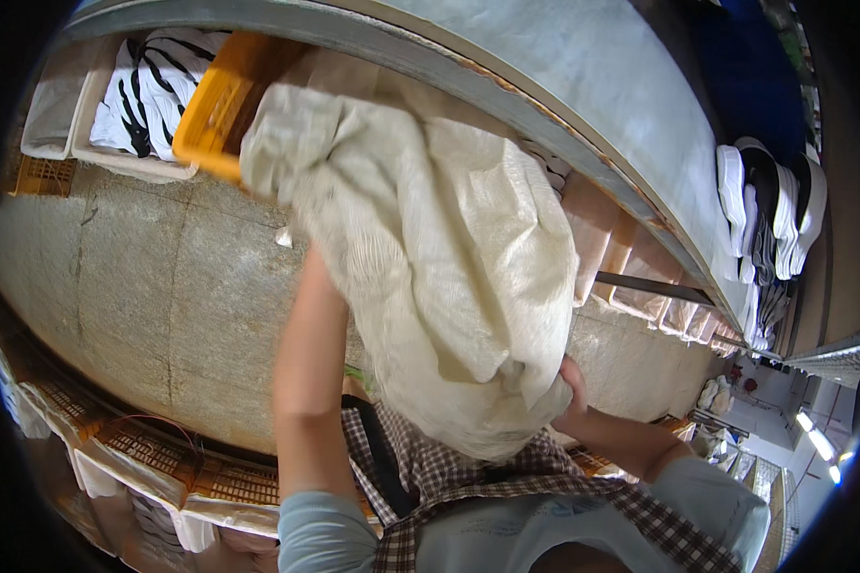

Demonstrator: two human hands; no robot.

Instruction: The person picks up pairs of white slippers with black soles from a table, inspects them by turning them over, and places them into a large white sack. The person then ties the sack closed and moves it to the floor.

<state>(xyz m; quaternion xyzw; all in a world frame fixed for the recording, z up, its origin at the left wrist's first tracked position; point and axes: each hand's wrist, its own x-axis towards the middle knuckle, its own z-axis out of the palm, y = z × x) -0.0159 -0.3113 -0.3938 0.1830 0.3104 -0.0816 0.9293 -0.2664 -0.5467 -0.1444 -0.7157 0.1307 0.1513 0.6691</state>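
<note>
A large off-white woven sack [449, 248], creased and bulging, is held up in front of me. It reaches from the yellow crate down to my checked apron. My right hand [573, 387] grips the sack's lower right side, its fingers curled round the edge and partly hidden by the cloth. On the other side my left forearm [311, 353] runs up behind the sack. The left hand itself is covered by the cloth, so its fingers do not show. What the sack contains, if anything, cannot be seen.
A yellow crate [215, 105] and a white bin of black-and-white pieces [153, 91] stand under a long metal table [583, 76]. Shoe soles [784, 210] rest on the table's right end. Lined orange crates [153, 449] line the floor at lower left.
</note>
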